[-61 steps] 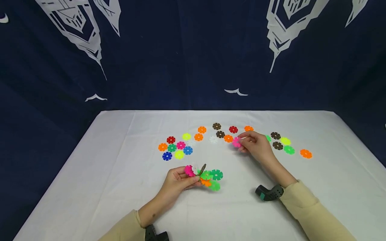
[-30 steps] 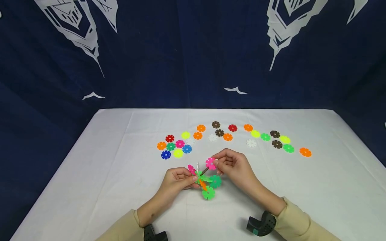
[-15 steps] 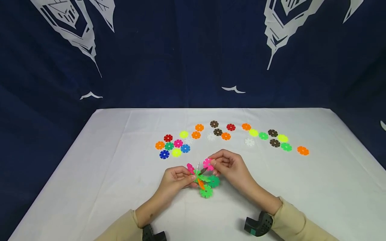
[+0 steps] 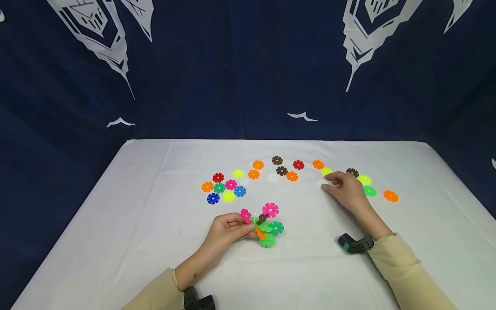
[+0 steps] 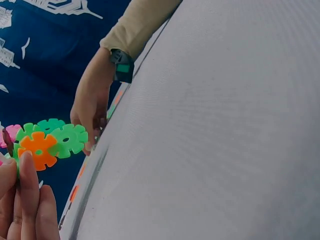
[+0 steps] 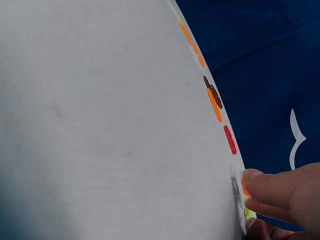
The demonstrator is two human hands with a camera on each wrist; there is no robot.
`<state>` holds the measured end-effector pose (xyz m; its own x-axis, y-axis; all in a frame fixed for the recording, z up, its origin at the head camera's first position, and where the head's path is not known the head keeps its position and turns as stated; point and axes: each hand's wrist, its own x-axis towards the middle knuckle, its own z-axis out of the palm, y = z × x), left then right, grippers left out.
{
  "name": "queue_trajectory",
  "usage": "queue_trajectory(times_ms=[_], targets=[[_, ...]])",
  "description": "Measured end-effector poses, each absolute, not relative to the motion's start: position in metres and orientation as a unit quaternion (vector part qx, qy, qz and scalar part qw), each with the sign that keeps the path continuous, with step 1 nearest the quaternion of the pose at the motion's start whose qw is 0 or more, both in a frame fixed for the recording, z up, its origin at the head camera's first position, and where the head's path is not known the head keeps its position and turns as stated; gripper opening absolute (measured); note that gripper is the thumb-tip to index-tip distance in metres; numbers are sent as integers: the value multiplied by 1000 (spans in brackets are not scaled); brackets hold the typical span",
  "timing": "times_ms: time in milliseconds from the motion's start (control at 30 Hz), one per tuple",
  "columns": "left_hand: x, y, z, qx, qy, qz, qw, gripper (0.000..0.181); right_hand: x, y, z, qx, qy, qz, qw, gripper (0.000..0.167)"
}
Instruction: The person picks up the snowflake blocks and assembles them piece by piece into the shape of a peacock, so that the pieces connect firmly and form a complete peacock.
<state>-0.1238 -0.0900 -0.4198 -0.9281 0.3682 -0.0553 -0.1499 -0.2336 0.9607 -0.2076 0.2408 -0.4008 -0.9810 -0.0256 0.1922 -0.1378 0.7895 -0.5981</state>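
Observation:
My left hand [image 4: 228, 232] pinches a cluster of joined interlocking plastic discs above the table. Its orange disc [image 5: 37, 150] and light green disc [image 5: 69, 140] show clearly in the left wrist view, partly overlapping. A pink disc [image 4: 270, 210] stands on the brown disc [image 4: 262, 218] at the cluster's top, and another pink disc [image 4: 246, 215] sits by my left fingertips. Over at the right, my right hand [image 4: 348, 191] has thumb and index finger at the edges of a white disc [image 4: 319, 183] lying on the table; the fingers partly cover it.
Loose discs lie in a band across the white table [image 4: 155, 241], among them a blue disc [image 4: 213, 198], a red disc [image 4: 298, 165] and an orange disc [image 4: 391, 196]. A dark blue curtain [image 4: 248, 77] hangs behind the table.
My right hand brought a pink disc from the table to the cluster and let go; it now stands on the brown disc. The right hand then moved right and away, to the white disc.

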Motion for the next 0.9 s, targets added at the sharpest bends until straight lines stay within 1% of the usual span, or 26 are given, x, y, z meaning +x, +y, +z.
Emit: queue_trajectory(times_ms=[300, 400, 500, 567, 667, 833, 900], targets=[[-125, -91, -419, 99, 592, 780, 175, 10, -213, 240, -403, 27, -945, 317, 75, 28], [-125, -91, -419, 90, 596, 777, 181, 11, -211, 239, -403, 19, -939, 333, 81, 24], [-124, -91, -419, 86, 602, 770, 194, 14, -208, 235, -402, 23, -920, 384, 73, 19], [-124, -91, -418, 90, 607, 764, 201, 17, -207, 230, -401, 36, -905, 420, 58, 18], [-124, -90, -418, 96, 609, 760, 207, 19, -204, 220, -398, 54, -878, 475, 21, 20], [-124, -91, -418, 103, 611, 756, 213, 18, -193, 203, -386, 41, -831, 552, -45, 21], [-124, -90, -419, 104, 611, 755, 216, 17, -185, 192, -377, 53, -812, 578, -58, 21]])
